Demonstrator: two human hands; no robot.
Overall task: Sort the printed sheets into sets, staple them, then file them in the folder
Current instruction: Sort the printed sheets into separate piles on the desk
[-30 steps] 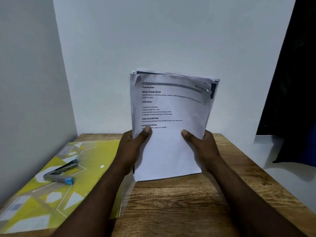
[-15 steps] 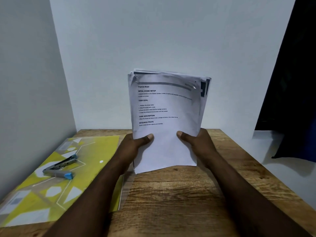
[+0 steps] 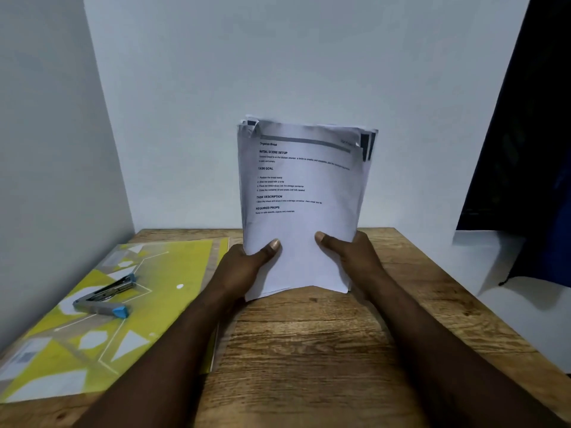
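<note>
Both hands were up on the paper! The left hand (image 3: 244, 267) and right hand (image 3: 352, 257) gripped the stack of printed sheets (image 3: 302, 193) by its lower part, one at each side edge. The stack stood upright over the middle of the wooden worktop (image 3: 309, 350), toward the far edge. Each thumb lay across the front page and the two pointed inward at one another. The fingers curled round behind the stack, out of sight.

Both forearms came in from the near edge and angled toward each other, wrists straight. The stack's bottom edge bowed down at the worktop. Whether it touched the wood, I could not tell.

The front page faced the camera and its headings read "INITIAL SCENE SETUP" and "TASK GOAL". Behind it the top corners of the other sheets were fanned out unevenly, with dark print showing at the upper right.

Over by the left edge lay the yellow folder (image 3: 160, 304), flat and closed, reaching down to the near left corner. On it sat the grey stapler (image 3: 105, 296) with its blue tip, well apart from the left hand. A dark cloth (image 3: 531, 149) hung beyond the right edge.
</note>
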